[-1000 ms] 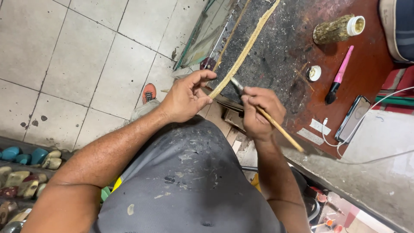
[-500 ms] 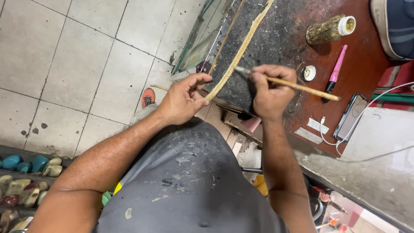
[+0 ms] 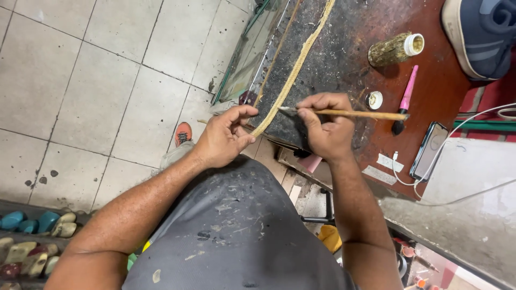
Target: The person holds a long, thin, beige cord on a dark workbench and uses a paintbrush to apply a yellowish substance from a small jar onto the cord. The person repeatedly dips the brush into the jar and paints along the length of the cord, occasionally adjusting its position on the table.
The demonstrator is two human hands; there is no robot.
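Left hand (image 3: 223,138): I pinch the near end of the strip (image 3: 293,70) between thumb and fingers; a loose pinch could let it slide off the bench (image 3: 344,48).
Right hand (image 3: 325,126): closed around the brush (image 3: 355,114), its tip on the strip; too much pressure may smear glue onto the bench.
Strip: it runs away from me along the dark bench top and may twist.
Phone (image 3: 428,150): near the brush end, so drips could reach it.
Jar (image 3: 395,49): lying on its side, it could roll.

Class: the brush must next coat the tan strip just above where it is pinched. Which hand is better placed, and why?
Right. The right hand grips the brush, tip at the tan strip; the left hand pinches the strip's end.
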